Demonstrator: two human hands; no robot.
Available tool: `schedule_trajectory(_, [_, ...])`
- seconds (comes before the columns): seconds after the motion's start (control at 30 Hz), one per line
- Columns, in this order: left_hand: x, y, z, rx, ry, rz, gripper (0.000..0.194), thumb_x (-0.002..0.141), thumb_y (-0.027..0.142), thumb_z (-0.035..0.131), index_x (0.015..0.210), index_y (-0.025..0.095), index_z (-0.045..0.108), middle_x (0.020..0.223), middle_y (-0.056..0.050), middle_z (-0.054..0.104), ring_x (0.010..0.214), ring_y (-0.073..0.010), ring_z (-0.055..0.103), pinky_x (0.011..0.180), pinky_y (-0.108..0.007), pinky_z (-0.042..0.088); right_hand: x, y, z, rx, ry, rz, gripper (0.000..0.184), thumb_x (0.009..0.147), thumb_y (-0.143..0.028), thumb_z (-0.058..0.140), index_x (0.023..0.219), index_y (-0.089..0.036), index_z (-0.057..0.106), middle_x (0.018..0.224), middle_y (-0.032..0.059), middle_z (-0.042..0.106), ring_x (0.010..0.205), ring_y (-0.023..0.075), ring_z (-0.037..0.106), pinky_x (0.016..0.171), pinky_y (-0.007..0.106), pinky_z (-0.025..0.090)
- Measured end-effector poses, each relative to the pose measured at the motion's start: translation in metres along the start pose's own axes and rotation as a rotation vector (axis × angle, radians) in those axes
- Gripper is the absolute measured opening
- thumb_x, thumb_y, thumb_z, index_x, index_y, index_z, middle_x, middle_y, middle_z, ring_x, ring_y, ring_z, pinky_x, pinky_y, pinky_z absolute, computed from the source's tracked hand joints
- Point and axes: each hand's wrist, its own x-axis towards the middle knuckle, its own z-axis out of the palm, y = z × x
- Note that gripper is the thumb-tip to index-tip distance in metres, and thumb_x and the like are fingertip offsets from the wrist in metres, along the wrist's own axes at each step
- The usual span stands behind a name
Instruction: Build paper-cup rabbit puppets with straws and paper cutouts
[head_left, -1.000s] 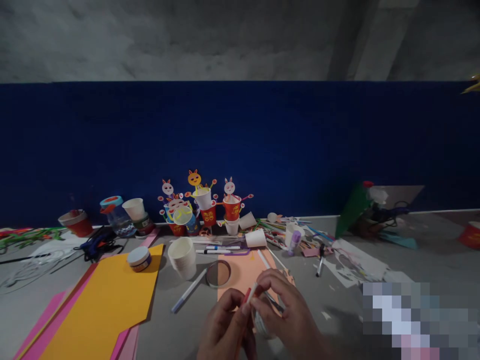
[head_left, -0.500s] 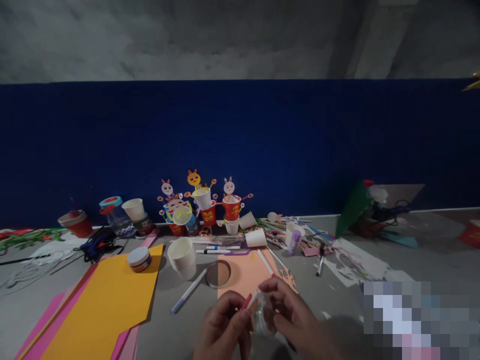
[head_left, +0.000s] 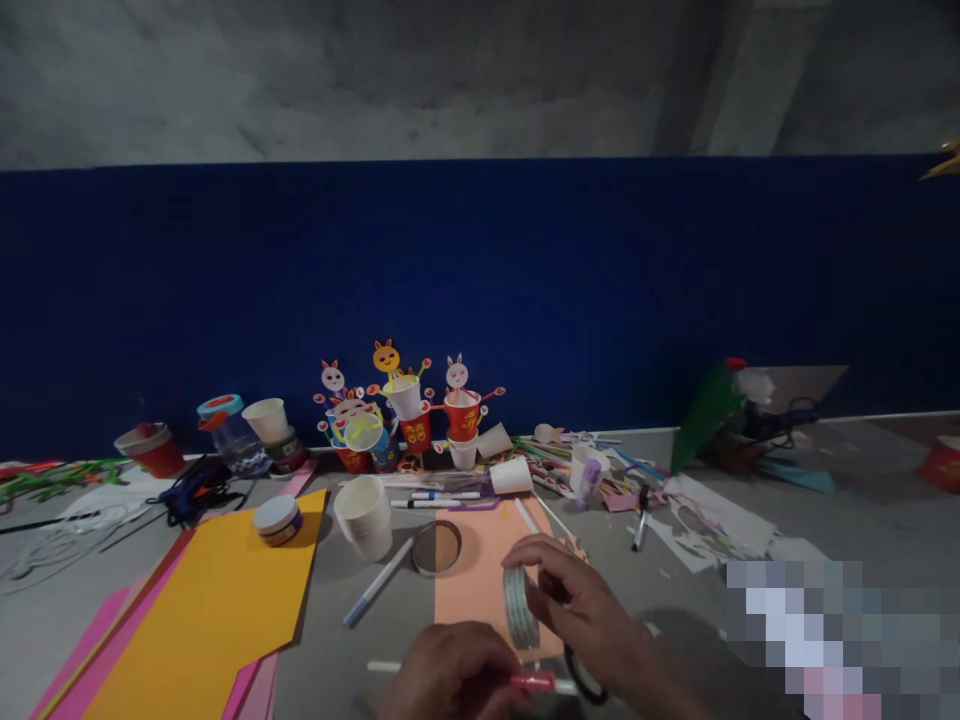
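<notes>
My right hand (head_left: 581,605) is closed around a roll of tape (head_left: 520,608), holding it on edge over the peach paper (head_left: 472,560). Lower down, my left hand (head_left: 457,670) has its fingers curled round a red and white marker (head_left: 534,682), which lies nearly level and points right. The left fingertips are partly hidden. A dark loop (head_left: 583,676) shows beneath my right wrist; what it belongs to is unclear. Left of the paper lie a white marker with a blue-grey end (head_left: 379,582) and a round transparent lid-like ring (head_left: 437,548).
Stacked white paper cups (head_left: 364,517) stand near the middle. Behind them are decorated cups with rabbit faces (head_left: 405,398). Yellow card (head_left: 217,600) with a jar (head_left: 277,520) lies left. A glue stick (head_left: 589,484), black marker (head_left: 640,520) and paper scraps (head_left: 720,525) lie right.
The hands have moved apart. My left hand has come down with the marker, now turned level. My right hand keeps the tape roll, now seen on edge and clear of the left fingers.
</notes>
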Motion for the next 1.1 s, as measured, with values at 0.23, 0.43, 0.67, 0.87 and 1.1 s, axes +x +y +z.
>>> schedule_trajectory(0.23, [0.003,0.01,-0.009,0.112,-0.145,0.086,0.024,0.083,0.008,0.068,0.085,0.027,0.082,0.07,-0.007,0.082,0.056,-0.0203,0.071,0.055,-0.024,0.045,0.002,-0.003,0.002,-0.065,-0.019,-0.052,0.029,0.098,-0.039,0.048,0.113,-0.02,0.063,0.07,-0.0027,0.057,0.062,0.0159,0.056,0.06,0.026,0.041])
schedule_trajectory(0.43, [-0.003,0.007,-0.001,0.034,-0.02,-0.036,0.014,0.087,0.022,0.066,0.076,0.023,0.075,0.061,-0.007,0.075,0.05,-0.0169,0.062,0.049,-0.024,0.036,0.001,-0.014,-0.004,-0.199,0.055,-0.104,0.025,0.094,-0.028,0.048,0.114,-0.021,0.061,0.066,-0.0036,0.057,0.061,0.017,0.057,0.06,0.027,0.042])
schedule_trajectory(0.67, [-0.001,0.014,0.0,-0.534,-0.02,-0.46,0.045,0.086,0.061,0.061,0.07,0.02,0.057,0.054,0.001,0.058,0.044,-0.0082,0.04,0.044,-0.02,0.026,0.015,-0.02,-0.004,-0.194,0.042,-0.016,0.024,0.092,-0.026,0.051,0.113,-0.02,0.062,0.064,-0.0047,0.056,0.06,0.0164,0.058,0.056,0.025,0.041])
schedule_trajectory(0.87, [0.002,-0.003,0.005,-0.779,-0.155,-0.589,0.05,0.073,0.066,0.073,0.073,0.021,0.05,0.049,0.005,0.057,0.035,-0.0042,0.035,0.036,-0.018,0.02,0.023,-0.028,0.001,-0.175,-0.008,-0.033,0.021,0.088,-0.015,0.054,0.104,-0.023,0.066,0.069,-0.0047,0.06,0.061,0.0144,0.058,0.057,0.023,0.041])
schedule_trajectory(1.1, [0.003,-0.014,0.009,-0.728,-0.182,-0.569,0.05,0.075,0.065,0.072,0.071,0.021,0.049,0.047,0.007,0.057,0.033,-0.0038,0.039,0.033,-0.016,0.024,0.026,-0.041,-0.002,-0.301,-0.066,-0.112,0.027,0.086,-0.011,0.056,0.107,-0.024,0.068,0.091,-0.0004,0.072,0.068,0.0153,0.061,0.061,0.024,0.043])
